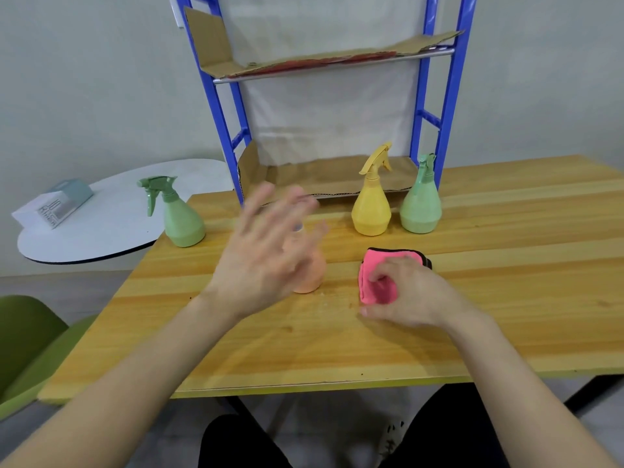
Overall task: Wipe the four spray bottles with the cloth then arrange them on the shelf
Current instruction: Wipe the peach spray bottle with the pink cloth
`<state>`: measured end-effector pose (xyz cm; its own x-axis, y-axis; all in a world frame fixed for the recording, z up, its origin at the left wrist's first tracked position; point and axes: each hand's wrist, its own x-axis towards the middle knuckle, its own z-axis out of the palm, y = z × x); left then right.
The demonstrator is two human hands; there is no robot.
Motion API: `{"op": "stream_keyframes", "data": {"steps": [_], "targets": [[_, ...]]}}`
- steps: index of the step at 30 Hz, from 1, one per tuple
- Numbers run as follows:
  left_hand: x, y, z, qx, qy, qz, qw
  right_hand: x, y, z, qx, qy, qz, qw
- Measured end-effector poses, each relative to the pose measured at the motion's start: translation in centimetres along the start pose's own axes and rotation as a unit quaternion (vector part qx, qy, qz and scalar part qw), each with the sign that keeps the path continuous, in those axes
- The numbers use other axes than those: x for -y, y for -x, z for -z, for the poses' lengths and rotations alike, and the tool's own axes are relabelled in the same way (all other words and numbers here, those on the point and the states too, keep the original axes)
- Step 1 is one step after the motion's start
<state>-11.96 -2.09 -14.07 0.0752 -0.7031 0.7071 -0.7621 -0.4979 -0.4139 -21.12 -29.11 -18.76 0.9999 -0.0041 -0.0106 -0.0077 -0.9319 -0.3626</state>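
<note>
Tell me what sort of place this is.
Probably an office or meeting room: a wooden table with a blue metal shelf lined with cardboard, a round white table and green chair beside it.

A single wide-angle view from the person's head looks forward and down across the wooden table [506, 265]. It sits near enough that both forearms run in from the lower corners, and the left hand [266, 255] and the right hand [408, 295] on the pink cloth [385, 258] fill the centre. The blue shelf [452, 96] rises at top centre, and the person's knees show at the bottom edge.
</note>
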Motion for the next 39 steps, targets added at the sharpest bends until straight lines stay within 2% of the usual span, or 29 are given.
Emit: {"op": "stream_keyframes", "data": {"steps": [1,2,4,5,8,10,12,15,17,20,23,29,31,33,34,37,39], "targets": [[0.5,-0.3,0.4,-0.03,0.001,0.118,0.993,-0.2,-0.1,-0.2,0.01,0.004,0.002,1.0],[0.9,-0.6,0.6,-0.017,0.021,0.227,0.974,-0.2,-0.1,-0.3,0.017,0.005,-0.002,1.0],[1.4,-1.0,0.5,0.044,0.111,0.365,0.923,-0.2,-0.3,-0.5,-0.003,0.015,0.009,1.0],[1.5,-1.0,0.3,0.064,0.154,0.389,0.906,-0.2,-0.4,-0.6,-0.022,0.025,0.019,0.999],[2.2,-1.0,-0.3,0.088,0.185,0.396,0.895,0.3,0.2,-0.9,-0.068,0.053,0.044,0.995],[2.9,-0.8,-0.4,0.104,0.236,0.415,0.873,0.3,0.4,-1.1,-0.086,0.043,0.062,0.993],[3.4,-0.4,-0.5,0.104,0.325,0.454,0.823,0.6,0.4,-0.8,-0.105,0.011,0.065,0.992],[3.6,0.4,-0.8,0.065,0.415,0.504,0.755,1.0,0.2,0.1,-0.161,0.001,0.062,0.985],[3.5,1.0,-1.0,0.038,0.441,0.535,0.72,1.4,0.1,1.1,-0.195,-0.02,0.061,0.979],[3.7,1.6,-1.2,0.021,0.453,0.572,0.683,2.6,-0.1,3.3,-0.199,-0.066,0.077,0.975],[3.8,1.9,-1.2,0.019,0.464,0.567,0.68,4.3,-0.5,5.5,-0.187,-0.106,0.122,0.969],[2.2,1.2,-0.9,0.045,0.48,0.519,0.706,10.6,-5.2,11.1,-0.249,-0.144,0.189,0.939],[1.6,1.1,-1.0,0.062,0.455,0.516,0.723,12.2,-8.2,11.2,-0.219,-0.093,0.188,0.953],[1.5,1.4,-1.3,0.063,0.444,0.523,0.725,12.4,-10.3,9.5,-0.162,-0.005,0.159,0.974],[1.5,1.5,-1.3,0.058,0.449,0.527,0.719,12.2,-10.8,8.4,-0.163,-0.003,0.147,0.976],[1.4,1.7,-1.0,0.035,0.458,0.527,0.715,11.1,-9.8,6.5,-0.267,-0.115,0.144,0.946],[1.5,1.7,-0.9,0.029,0.466,0.521,0.715,10.6,-8.6,5.8,-0.249,-0.134,0.174,0.943]]}}
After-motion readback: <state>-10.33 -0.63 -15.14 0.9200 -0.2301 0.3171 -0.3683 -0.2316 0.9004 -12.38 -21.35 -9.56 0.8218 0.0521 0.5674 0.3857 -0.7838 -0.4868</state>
